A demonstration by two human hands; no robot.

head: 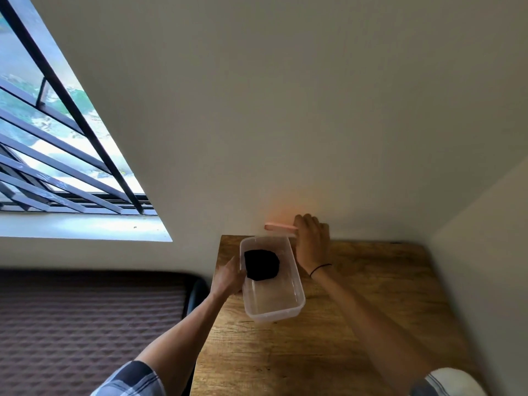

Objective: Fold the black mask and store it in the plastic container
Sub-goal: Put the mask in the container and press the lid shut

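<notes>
The folded black mask point(261, 264) lies inside the clear plastic container point(288, 302), in its far half. The container stands on the wooden table point(357, 324) near the table's left edge. My left hand point(228, 277) rests against the container's left wall, fingers curled on the rim. My right hand point(312, 243) is beyond the container's far right corner, close to the wall, and grips a flat pink lid point(278, 227) held edge-on above the table's back edge.
The table stands in a corner, with a wall behind it and another on the right. A dark quilted mattress point(85, 324) lies to the left, below a barred window point(57, 144). A black band circles my right wrist.
</notes>
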